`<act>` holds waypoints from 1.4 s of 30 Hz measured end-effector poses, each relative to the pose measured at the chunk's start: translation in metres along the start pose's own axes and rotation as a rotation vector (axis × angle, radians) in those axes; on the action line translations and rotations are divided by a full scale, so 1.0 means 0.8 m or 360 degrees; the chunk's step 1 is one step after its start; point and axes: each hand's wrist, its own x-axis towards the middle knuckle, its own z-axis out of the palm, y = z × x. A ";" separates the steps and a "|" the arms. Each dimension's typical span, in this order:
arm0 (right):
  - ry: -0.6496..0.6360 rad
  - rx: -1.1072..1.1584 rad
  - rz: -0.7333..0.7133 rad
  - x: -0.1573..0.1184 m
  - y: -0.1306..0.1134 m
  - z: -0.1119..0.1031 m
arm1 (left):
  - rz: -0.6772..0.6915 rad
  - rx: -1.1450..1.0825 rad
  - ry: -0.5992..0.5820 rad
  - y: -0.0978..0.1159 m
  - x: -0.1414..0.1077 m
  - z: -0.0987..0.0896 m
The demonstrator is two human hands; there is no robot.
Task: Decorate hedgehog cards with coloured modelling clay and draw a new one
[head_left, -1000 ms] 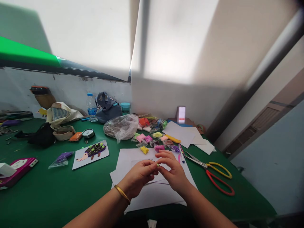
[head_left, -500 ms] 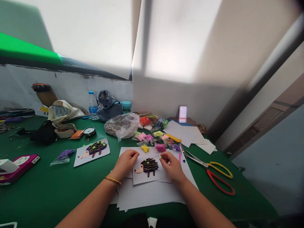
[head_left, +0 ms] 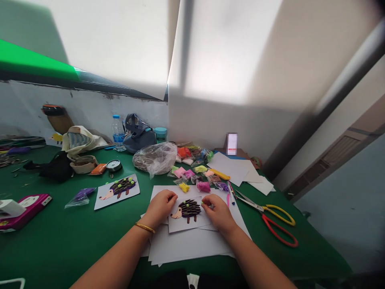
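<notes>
A white card with a dark hedgehog (head_left: 190, 209) bearing a few green dots lies on white sheets (head_left: 192, 247) in front of me. At the card's upper left, my left hand (head_left: 162, 204) has thumb and forefinger pinched together; anything between them is too small to make out. My right hand (head_left: 217, 210), at the card's right edge, pinches a small green clay ball (head_left: 202, 203) near the hedgehog's back. Another hedgehog card (head_left: 118, 191) with several green dots lies to the left.
Bagged coloured clay (head_left: 203, 186) and a plastic bag (head_left: 156, 158) lie behind the sheets. Large scissors (head_left: 264, 208) rest at right, beside pens (head_left: 231, 193). A purple clay bag (head_left: 81, 196) and magenta box (head_left: 28, 210) are at left; a bottle (head_left: 118, 134) stands behind.
My right hand has shifted slightly left and down with the green ball, closer to the hedgehog. The left hand stays pinched in nearly the same place.
</notes>
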 end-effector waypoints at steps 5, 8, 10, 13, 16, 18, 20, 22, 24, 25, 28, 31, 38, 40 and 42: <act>-0.0006 0.0016 0.0085 0.003 0.003 0.005 | 0.0021 0.0081 0.0015 -0.004 0.002 0.004; -0.0018 0.0003 0.0097 0.009 0.003 0.007 | 0.0032 0.0098 0.0024 -0.005 0.003 0.005; -0.0037 -0.0036 0.0041 0.013 0.002 0.008 | 0.0034 0.0100 0.0025 -0.004 0.003 0.005; -0.0030 -0.0081 -0.0057 0.018 0.001 0.009 | 0.0034 0.0102 0.0024 -0.004 0.003 0.005; -0.0009 -0.0134 -0.0063 0.020 -0.001 0.011 | 0.0032 0.0109 0.0026 -0.003 0.002 0.005; 0.0002 -0.0172 -0.0046 0.021 -0.002 0.013 | 0.0029 0.0117 0.0022 -0.003 0.002 0.005; 0.0010 -0.0197 -0.0036 0.022 -0.003 0.014 | 0.0030 0.0122 0.0021 -0.003 0.002 0.005; 0.0012 -0.0213 -0.0030 0.023 -0.003 0.015 | 0.0027 0.0125 0.0021 -0.003 0.002 0.005; 0.0013 -0.0222 -0.0030 0.024 -0.002 0.016 | 0.0026 0.0127 0.0020 -0.002 0.002 0.004; 0.0014 -0.0224 -0.0029 0.024 -0.002 0.016 | 0.0025 0.0128 0.0019 -0.001 0.002 0.004; 0.0019 -0.0221 -0.0022 0.024 -0.001 0.017 | 0.0022 0.0126 0.0017 -0.001 0.002 0.004; 0.0013 -0.0208 -0.0008 0.023 0.000 0.019 | 0.0014 0.0123 0.0014 -0.001 0.001 0.004; 0.0001 -0.0200 -0.0005 0.025 -0.002 0.020 | 0.0018 0.0120 0.0023 -0.001 0.001 0.004; -0.0006 -0.0205 0.0001 0.026 -0.004 0.020 | 0.0016 0.0119 0.0015 -0.001 0.002 0.004; -0.0010 -0.0206 0.0011 0.026 -0.006 0.020 | 0.0016 0.0121 0.0010 -0.001 0.001 0.004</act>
